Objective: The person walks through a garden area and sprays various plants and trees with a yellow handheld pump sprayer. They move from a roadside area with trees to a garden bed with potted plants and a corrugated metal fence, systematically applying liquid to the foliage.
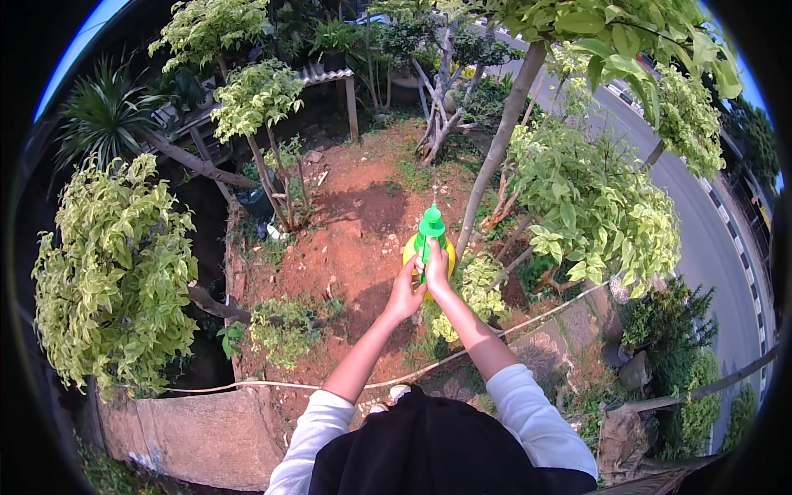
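A pump spray bottle (409, 250) with a yellow body and a green pump head is held out in front of me, above the reddish soil (346, 247). My right hand (437, 267) is closed around the green handle at the top of the bottle. Against the near side of the bottle, below the green head, my left hand (405, 293) grips it too, close beside the right. The hands cover part of the yellow body. Bright spots show just past the green nozzle; whether they are spray or ground cannot be told.
A slim tree trunk (495, 148) rises just right of the bottle. Leafy shrubs stand left (117, 272) and right (581, 204). A pale hose or cord (408, 376) crosses the ground near my feet. Stone slabs (192, 433) lie at lower left; a road (699, 229) runs along the right.
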{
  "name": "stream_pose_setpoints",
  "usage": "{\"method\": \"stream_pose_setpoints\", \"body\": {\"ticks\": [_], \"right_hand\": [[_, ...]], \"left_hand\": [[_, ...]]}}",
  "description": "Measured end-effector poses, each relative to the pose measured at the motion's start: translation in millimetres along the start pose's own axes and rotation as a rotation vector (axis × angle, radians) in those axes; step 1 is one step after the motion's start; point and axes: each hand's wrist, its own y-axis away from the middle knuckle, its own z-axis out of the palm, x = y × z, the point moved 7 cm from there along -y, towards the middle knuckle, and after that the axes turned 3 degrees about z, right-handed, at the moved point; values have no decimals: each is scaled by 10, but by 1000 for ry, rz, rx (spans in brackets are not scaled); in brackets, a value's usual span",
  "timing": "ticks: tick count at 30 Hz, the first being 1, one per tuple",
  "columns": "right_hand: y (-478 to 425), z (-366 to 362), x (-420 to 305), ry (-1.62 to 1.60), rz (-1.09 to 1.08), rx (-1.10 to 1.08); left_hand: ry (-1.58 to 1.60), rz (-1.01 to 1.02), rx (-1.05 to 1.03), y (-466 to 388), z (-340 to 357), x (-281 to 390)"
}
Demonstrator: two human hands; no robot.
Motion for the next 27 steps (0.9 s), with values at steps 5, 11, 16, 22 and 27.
{"method": "stream_pose_setpoints", "body": {"ticks": [5,11,16,22,27], "right_hand": [[57,101,-28,-5,14,-17],[148,154,-102,-56,-82,46],[137,136,-62,-95,-61,15],[90,175,0,-75,-25,-47],[69,244,-4,-87,16,-109]], "left_hand": [[-68,31,88,-49,-114,-73],[-86,89,110,-73,-186,3],[-90,41,98,-51,-182,73],[-66,31,165,-13,-210,21],[-86,54,210,15,-249,86]]}}
